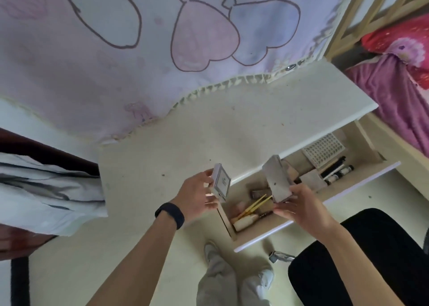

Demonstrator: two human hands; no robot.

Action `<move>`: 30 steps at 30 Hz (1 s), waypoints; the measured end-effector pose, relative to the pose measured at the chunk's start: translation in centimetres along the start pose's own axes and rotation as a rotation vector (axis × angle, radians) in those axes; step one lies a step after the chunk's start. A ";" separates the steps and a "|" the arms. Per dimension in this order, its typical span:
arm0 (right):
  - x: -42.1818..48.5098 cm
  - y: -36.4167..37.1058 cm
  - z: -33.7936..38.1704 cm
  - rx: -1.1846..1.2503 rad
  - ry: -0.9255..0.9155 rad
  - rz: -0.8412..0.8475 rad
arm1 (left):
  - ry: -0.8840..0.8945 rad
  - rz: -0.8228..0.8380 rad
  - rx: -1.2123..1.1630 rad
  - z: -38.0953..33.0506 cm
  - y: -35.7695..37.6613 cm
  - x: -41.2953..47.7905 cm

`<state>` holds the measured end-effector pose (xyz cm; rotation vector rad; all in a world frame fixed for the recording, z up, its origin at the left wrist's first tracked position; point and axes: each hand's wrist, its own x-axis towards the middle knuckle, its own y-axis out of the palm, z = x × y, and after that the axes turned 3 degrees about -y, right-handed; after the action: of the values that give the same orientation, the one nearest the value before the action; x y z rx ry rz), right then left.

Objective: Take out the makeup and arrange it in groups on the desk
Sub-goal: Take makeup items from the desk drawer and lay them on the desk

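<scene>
Open room: the tabletop point(232, 131) is a bare cream slab from its front edge back to the fringed hem of a cloth point(116, 73) that drapes over its rear. The right end has a rounded edge near a bed point(406, 73). A drawer point(362, 185) stands pulled out under the front edge, and a black chair point(359, 259) sits just beside its front panel.

Left hand point(197, 194): grip closed on a small box point(222, 183), pale grey with a printed label, held tilted above the tabletop's front edge. Right hand point(301, 208): fingers pinch the lower end of a large box point(276, 180), plain grey card, held upright over the drawer. The boxes are apart.

Hard to read: the drawer contents are partly hidden by both boxes. I make out yellow sticks point(253, 207), a gridded tray point(323, 149) and dark tubes point(336, 171); the rest are brownish blurs. The label text is illegible. The left wrist carries a dark band point(170, 215).
</scene>
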<state>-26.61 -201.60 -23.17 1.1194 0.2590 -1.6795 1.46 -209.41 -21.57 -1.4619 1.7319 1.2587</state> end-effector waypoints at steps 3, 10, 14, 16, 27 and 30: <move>1.9 4.8 -0.2 -0.006 0.034 0.057 | 0.053 0.030 0.039 -2.6 -2.9 -0.9; 8.1 16.5 -0.5 -0.525 -0.194 0.023 | 0.391 -0.309 0.707 -7.3 -11.9 0.0; 12.1 21.7 -0.9 -0.728 -0.287 0.020 | 0.428 -0.575 1.092 -9.6 -18.9 1.8; 14.3 24.6 -1.6 -0.730 -0.289 0.030 | 0.409 -0.687 1.285 -10.2 -21.8 2.4; 20.8 36.3 -2.8 -1.224 -0.536 -0.002 | 0.570 -0.729 1.269 -12.3 -26.6 4.6; 21.0 36.9 -3.2 -1.442 -0.709 -0.090 | 0.602 -0.801 1.271 -12.6 -26.7 5.0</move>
<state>5.90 -228.54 -28.62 -0.5450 0.8568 -1.3205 27.52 -222.16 -28.78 -1.4012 1.4278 -0.6955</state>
